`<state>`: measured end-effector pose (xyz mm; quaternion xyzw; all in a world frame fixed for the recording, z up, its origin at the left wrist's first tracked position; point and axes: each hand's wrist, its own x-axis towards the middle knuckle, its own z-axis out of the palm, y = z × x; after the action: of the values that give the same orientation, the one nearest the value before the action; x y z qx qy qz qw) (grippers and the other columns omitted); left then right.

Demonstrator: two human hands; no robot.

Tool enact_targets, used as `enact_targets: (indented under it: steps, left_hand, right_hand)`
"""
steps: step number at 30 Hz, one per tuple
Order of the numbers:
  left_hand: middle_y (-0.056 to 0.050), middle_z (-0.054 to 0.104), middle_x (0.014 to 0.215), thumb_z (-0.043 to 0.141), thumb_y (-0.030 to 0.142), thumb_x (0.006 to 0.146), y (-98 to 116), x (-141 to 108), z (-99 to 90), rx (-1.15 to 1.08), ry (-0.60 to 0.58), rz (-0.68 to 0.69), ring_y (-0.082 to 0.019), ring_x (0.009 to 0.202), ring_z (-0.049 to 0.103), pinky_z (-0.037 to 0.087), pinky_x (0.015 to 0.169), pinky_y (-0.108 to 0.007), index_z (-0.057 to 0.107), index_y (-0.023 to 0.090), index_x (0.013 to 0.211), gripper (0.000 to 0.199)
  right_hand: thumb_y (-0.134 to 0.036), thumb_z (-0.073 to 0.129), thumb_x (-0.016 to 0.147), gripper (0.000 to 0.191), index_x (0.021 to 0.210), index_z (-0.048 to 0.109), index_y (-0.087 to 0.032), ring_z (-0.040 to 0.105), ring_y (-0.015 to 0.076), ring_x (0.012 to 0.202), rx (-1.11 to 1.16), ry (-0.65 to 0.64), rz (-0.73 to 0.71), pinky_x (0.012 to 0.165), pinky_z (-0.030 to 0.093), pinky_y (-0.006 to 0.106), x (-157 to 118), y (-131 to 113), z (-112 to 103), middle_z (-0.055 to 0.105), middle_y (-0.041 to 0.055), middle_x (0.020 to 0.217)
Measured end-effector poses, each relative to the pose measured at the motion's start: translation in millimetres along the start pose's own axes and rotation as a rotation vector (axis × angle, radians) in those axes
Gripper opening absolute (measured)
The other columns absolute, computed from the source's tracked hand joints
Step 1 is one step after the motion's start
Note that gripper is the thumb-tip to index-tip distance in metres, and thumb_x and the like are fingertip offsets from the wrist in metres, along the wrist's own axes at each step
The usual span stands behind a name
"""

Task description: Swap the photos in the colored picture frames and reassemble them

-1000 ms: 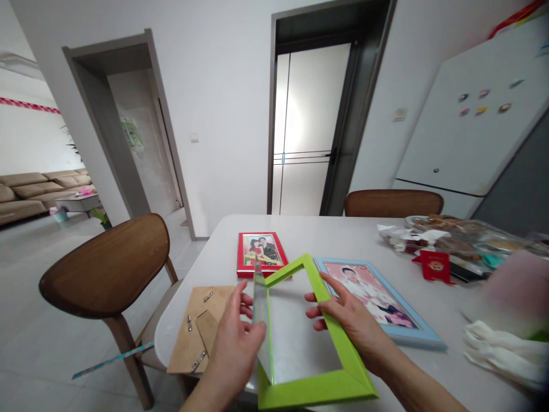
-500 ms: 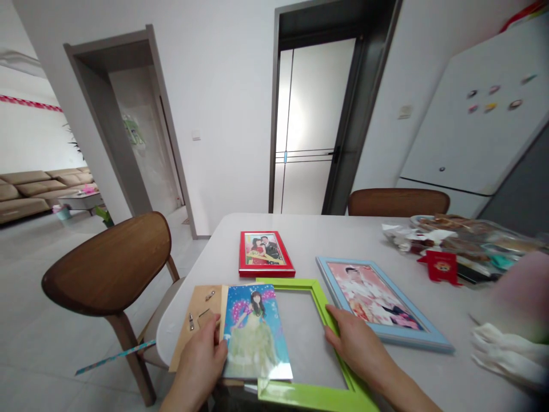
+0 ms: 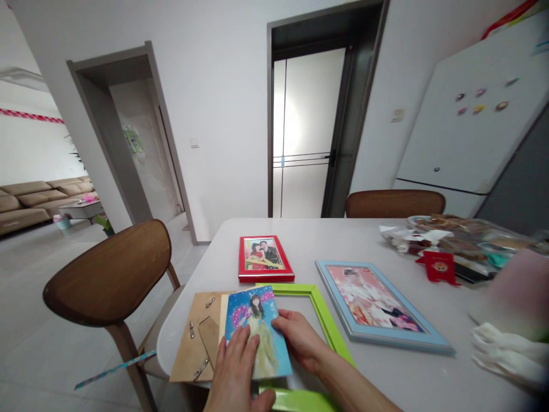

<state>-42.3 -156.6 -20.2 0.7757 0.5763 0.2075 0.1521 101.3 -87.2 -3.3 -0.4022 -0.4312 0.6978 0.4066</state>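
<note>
A blue picture [image 3: 268, 320] of a figure in a pale gown lies across the left part of a lime-green frame [image 3: 328, 320] and the brown backing board [image 3: 189, 349] with metal clips. My left hand [image 3: 240, 366] rests on the picture's lower left with fingers spread. My right hand [image 3: 300, 340] has its thumb and fingers at the picture's right edge, pinching it. Behind the green frame stands a red-framed photo [image 3: 265, 257], lying flat. To the right lies a light-blue framed photo [image 3: 380, 300].
Plastic bags [image 3: 458, 234], a red card [image 3: 440, 267] and a white cloth [image 3: 506, 355] are on the table's right side. Wooden chairs stand at the left [image 3: 111, 274] and far side [image 3: 394, 203].
My left hand moved right from the backing board onto the picture. My right hand left the green frame's right side and moved left to the picture's edge.
</note>
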Motion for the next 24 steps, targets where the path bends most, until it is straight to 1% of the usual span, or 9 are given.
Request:
enact_targets:
  steps: [3,7,9,11,13,14,17,20,24]
  left_hand:
    - [-0.011,0.031,0.133,0.051,0.009,0.060,-0.8,3.0,2.6,-0.001,0.176,0.141,-0.029,0.122,0.025,0.021,0.099,-0.049,0.036,0.018,0.124,0.067]
    - [-0.007,0.040,0.129,0.039,0.004,0.072,5.2,10.7,-6.5,-0.170,0.504,0.353,-0.021,0.118,0.035,0.031,0.097,-0.039,0.035,0.022,0.125,0.056]
    - [-0.006,0.049,0.122,0.042,0.010,0.077,16.2,15.5,-13.0,-0.382,0.619,0.276,-0.020,0.112,0.043,0.034,0.095,-0.034,0.042,0.022,0.120,0.045]
    - [-0.008,0.058,0.111,0.045,0.021,0.080,32.0,20.3,-15.7,-0.680,0.675,0.058,-0.021,0.104,0.051,0.039,0.091,-0.032,0.051,0.018,0.111,0.032]
    - [-0.009,0.063,0.102,0.046,0.032,0.080,48.8,24.6,-11.1,-1.014,0.669,-0.151,-0.022,0.098,0.055,0.043,0.086,-0.032,0.054,0.014,0.106,0.033]
    - [-0.010,0.063,0.100,0.047,0.036,0.079,56.0,26.4,-6.0,-1.172,0.642,-0.214,-0.023,0.096,0.056,0.044,0.084,-0.032,0.054,0.013,0.107,0.037]
    - [-0.012,0.063,0.099,0.057,0.042,0.071,66.2,30.0,14.4,-1.499,0.507,-0.297,-0.024,0.095,0.057,0.045,0.082,-0.033,0.049,0.012,0.112,0.051]
    - [-0.013,0.060,0.106,0.062,0.040,0.065,56.5,31.2,27.6,-1.506,0.427,-0.341,-0.025,0.096,0.056,0.043,0.084,-0.034,0.044,0.013,0.116,0.060]
    - [-0.016,0.050,0.118,0.060,0.025,0.064,32.7,30.1,27.6,-1.169,0.309,-0.275,-0.023,0.107,0.048,0.037,0.092,-0.034,0.043,0.011,0.115,0.055]
  right_hand:
    - [-0.020,0.052,0.061,0.022,0.079,0.061,-0.010,0.054,0.0121,0.050,0.092,0.036,-0.016,0.053,0.043,0.025,-11.3,-20.4,14.6,0.062,0.0027,0.058]
    - [-0.036,0.057,0.067,0.029,0.085,0.060,-0.014,0.054,0.0122,0.063,0.094,0.016,-0.200,0.055,0.043,0.023,-35.9,-49.0,25.1,0.062,0.0050,0.078]
    - [-0.041,0.056,0.068,0.035,0.091,0.059,-0.015,0.055,0.0142,0.073,0.099,0.020,-0.243,0.059,0.044,0.024,-43.7,-50.8,21.9,0.060,0.0067,0.087]
    - [-0.041,0.058,0.067,0.038,0.095,0.057,-0.016,0.055,0.0159,0.078,0.091,0.140,-0.183,0.062,0.045,0.026,-45.7,-41.3,12.2,0.059,0.0076,0.091]
    - [-0.039,0.058,0.067,0.037,0.096,0.056,-0.016,0.057,0.0169,0.079,0.131,0.269,-0.063,0.062,0.046,0.027,-43.4,-25.6,-1.0,0.060,0.0077,0.093]
    - [-0.038,0.057,0.068,0.035,0.095,0.055,-0.016,0.057,0.0173,0.079,0.182,0.290,-0.023,0.063,0.046,0.028,-41.5,-17.9,-7.7,0.060,0.0079,0.094]
    - [-0.031,0.054,0.069,0.030,0.095,0.054,-0.017,0.059,0.0183,0.080,0.338,0.271,-0.071,0.065,0.047,0.028,-38.3,-5.6,-25.8,0.063,0.0065,0.093]
    - [-0.021,0.052,0.066,0.036,0.102,0.051,-0.018,0.061,0.0186,0.075,0.285,0.305,-0.117,0.061,0.048,0.027,-40.7,-10.7,-44.0,0.065,0.0047,0.088]
    - [-0.012,0.046,0.062,0.051,0.112,0.044,-0.016,0.063,0.0176,0.065,0.071,0.276,-0.033,0.056,0.048,0.026,-43.0,-22.3,-67.5,0.067,0.0044,0.081]
